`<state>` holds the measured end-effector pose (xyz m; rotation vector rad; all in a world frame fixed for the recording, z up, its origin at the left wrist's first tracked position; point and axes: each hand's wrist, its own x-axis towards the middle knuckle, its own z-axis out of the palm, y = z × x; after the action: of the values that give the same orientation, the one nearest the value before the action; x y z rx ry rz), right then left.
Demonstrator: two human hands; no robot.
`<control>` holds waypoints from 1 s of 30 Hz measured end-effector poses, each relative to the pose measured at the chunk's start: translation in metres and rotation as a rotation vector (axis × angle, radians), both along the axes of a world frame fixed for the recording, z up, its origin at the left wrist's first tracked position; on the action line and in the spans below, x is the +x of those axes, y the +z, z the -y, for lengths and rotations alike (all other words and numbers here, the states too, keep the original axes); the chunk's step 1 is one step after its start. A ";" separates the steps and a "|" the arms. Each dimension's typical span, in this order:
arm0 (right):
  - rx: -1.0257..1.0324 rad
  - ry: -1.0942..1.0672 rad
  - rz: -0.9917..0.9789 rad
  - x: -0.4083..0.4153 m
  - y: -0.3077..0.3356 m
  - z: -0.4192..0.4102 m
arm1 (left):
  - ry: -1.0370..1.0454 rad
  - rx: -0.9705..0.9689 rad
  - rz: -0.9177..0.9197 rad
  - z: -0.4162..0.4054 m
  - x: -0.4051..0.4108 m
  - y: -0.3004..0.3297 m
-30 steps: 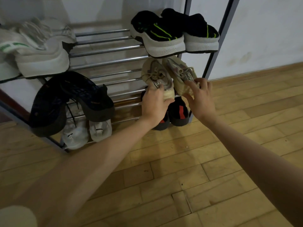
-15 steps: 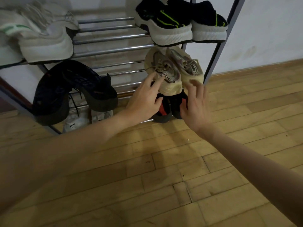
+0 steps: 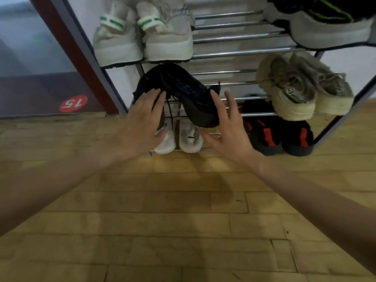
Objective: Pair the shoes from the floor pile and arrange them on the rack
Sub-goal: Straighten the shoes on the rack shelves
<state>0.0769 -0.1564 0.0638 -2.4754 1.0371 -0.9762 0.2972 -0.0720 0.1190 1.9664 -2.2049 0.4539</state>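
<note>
A metal shoe rack [image 3: 234,53] stands against the wall. On its middle shelf at the left sits a pair of dark navy shoes [image 3: 189,94], toes tilted and crossing. My left hand [image 3: 140,123] lies with straight fingers against the left dark shoe. My right hand [image 3: 227,127] is spread, fingers straight, at the heel of the right dark shoe. A beige pair [image 3: 301,90] sits on the same shelf at the right.
White shoes with green tabs [image 3: 142,37] and a black pair with white soles [image 3: 325,23] fill the top shelf. Small white shoes [image 3: 179,139] and black-red shoes [image 3: 280,135] sit at the bottom. Wooden floor [image 3: 183,220] lies in front; a red "15" sticker [image 3: 73,103] is left.
Both hands left the beige pair on the right and moved left to the dark navy pair. The view shifted left with them.
</note>
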 end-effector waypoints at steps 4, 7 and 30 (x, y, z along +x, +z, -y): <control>0.078 0.073 0.110 0.020 0.006 0.013 | 0.065 0.005 0.027 -0.013 0.024 0.002; -0.006 0.046 0.216 0.021 0.004 0.012 | 0.054 0.011 -0.007 -0.018 0.033 0.000; 0.015 -0.001 -0.095 0.045 0.023 0.009 | 0.084 -0.015 0.055 0.001 0.040 -0.019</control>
<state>0.1216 -0.1649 0.0865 -2.5308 1.0704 -0.8558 0.3373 -0.0727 0.0997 2.0690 -2.1506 0.5410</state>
